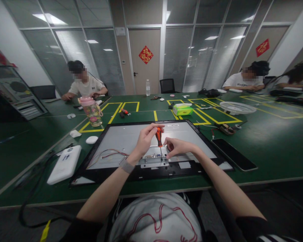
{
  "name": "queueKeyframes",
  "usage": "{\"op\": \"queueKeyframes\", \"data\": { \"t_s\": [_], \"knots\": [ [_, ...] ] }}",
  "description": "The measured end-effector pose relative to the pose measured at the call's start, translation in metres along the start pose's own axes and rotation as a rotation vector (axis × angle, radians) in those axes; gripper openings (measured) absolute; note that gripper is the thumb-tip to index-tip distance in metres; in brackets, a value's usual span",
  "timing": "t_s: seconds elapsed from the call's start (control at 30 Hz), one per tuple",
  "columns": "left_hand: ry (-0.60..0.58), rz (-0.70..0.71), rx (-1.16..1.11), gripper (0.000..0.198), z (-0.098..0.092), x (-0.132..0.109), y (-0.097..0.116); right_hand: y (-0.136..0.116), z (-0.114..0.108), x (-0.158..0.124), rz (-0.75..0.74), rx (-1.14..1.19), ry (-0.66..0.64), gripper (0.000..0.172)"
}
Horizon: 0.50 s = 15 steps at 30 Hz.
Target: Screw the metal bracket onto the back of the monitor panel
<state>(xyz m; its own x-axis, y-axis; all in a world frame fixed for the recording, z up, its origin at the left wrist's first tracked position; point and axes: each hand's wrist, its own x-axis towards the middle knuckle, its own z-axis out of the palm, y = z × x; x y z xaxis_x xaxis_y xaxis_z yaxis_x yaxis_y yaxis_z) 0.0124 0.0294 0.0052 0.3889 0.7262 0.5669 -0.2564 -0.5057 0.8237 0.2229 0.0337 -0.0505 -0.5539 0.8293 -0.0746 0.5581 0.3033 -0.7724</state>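
Note:
An orange-and-black screwdriver (159,137) stands upright over a circuit board (153,156) on the back of a flat display panel (126,134). My left hand (146,137) is closed round the top of its handle, with the fingers lying over the end. The thin shaft runs down to the metal bracket (154,165) beside the board's connectors; the tip is too small to make out. Close to the shaft on its right, my right hand (178,147) has its thumb and forefinger curved apart, the thumb low by the board. Thin coloured wires (113,152) trail left from the board.
Left of the panel lie a white power bank (65,164), a white mouse-like object (92,139) and a pink-lidded bottle (91,112). A black phone (233,154) lies to the right. Beyond are a green tissue pack (182,109) and a white round basket (237,108). People sit across the table.

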Motion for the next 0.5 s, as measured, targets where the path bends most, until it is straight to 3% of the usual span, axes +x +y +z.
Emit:
{"op": "queueKeyframes", "data": {
  "t_s": [0.2,0.4,0.5],
  "knots": [
    [0.031,0.082,0.054,0.020,0.0010,-0.0002,0.0012,-0.0003,0.0000,0.0000,-0.002,-0.003,-0.005,0.069],
    [-0.007,-0.006,-0.045,0.025,0.0020,-0.0002,-0.0015,-0.0011,0.0006,0.0004,-0.002,-0.004,-0.001,0.070],
    [0.018,0.041,0.000,0.023,0.0027,0.0002,-0.0008,-0.0030,0.0005,0.0002,0.005,-0.011,0.003,0.070]
  ]
}}
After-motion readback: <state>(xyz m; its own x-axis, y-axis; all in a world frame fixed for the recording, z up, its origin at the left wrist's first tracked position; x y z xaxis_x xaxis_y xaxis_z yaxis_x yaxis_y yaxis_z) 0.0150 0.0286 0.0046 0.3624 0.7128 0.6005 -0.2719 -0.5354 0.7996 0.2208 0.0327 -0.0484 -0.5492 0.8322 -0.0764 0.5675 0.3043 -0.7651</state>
